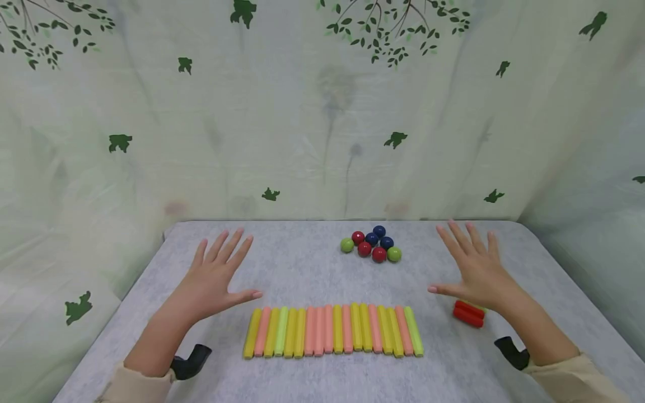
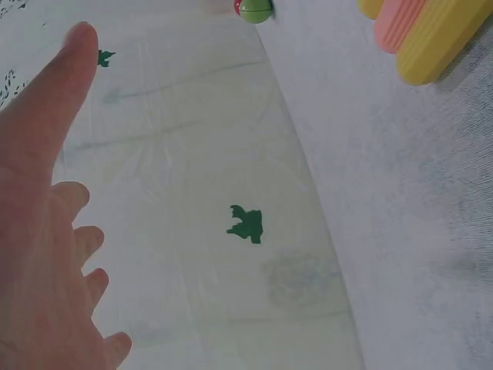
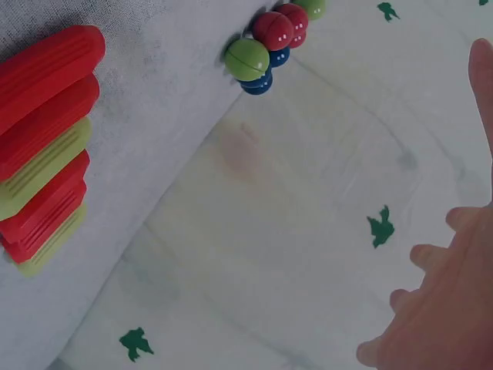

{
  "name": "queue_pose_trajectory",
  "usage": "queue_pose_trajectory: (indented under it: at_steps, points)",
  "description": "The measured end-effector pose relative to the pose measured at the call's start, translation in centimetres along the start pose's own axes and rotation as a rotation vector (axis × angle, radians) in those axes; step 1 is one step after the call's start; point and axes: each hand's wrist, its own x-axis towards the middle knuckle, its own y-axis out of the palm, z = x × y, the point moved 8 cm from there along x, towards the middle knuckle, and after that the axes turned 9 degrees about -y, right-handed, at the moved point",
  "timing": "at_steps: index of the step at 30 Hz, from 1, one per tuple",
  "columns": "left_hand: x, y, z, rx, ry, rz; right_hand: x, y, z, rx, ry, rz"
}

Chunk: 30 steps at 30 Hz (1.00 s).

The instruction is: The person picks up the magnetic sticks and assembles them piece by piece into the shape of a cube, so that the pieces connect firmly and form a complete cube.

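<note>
I hold my left hand (image 1: 214,277) and right hand (image 1: 476,268) flat, fingers spread, gripping nothing, hovering either side of the row of yellow, pink and green ridged sticks (image 1: 332,330) so nothing is disturbed. 8 glossy balls (image 1: 373,244) cluster behind; red sticks (image 1: 468,313) lie under my right wrist.

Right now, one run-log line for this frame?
left hand: open, hovering | right hand: open, hovering | stick row: untouched | balls: clustered behind
</note>
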Motion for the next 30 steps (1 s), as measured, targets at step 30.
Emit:
queue_pose_trajectory:
  at_steps: [30]
  points:
    - [-5.3,10.7,-0.4,-0.566,-0.42,0.428,7.7,12.9,-1.6,0.591,0.141,0.186]
